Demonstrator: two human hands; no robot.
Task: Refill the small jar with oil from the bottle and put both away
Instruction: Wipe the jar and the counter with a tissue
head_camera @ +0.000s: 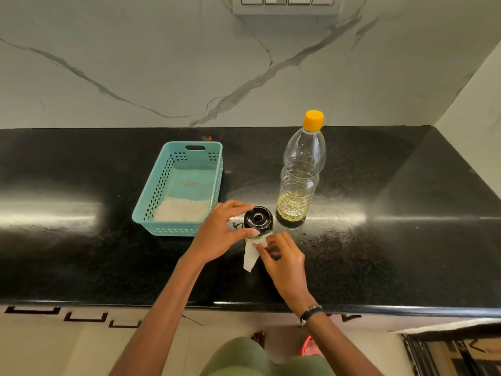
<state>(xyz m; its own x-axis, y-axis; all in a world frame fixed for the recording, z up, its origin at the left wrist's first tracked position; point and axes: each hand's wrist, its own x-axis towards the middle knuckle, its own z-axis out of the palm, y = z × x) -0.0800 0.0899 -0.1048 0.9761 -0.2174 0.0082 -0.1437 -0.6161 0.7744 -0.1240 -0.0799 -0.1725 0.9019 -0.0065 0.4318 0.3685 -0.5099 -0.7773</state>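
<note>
On the black counter [379,253] | one teal basket [151,210], one upright bottle [301,183] capped orange, one small jar [258,219] upright just left of it | left hand [219,234] curls round the jar | right hand [284,264] pinches one white tissue [250,257] against it.

Domestic kitchen. A polished black speckled stone desk [379,240] runs left to right against a white grey-veined marble-look backsplash [162,63], with a bank of wall switches and a socket [287,0] at the far top. On the desk stand an oil bottle [299,172] and a teal plastic basket [151,202]. Patterned floor tiles [81,317] show nearest.
</note>
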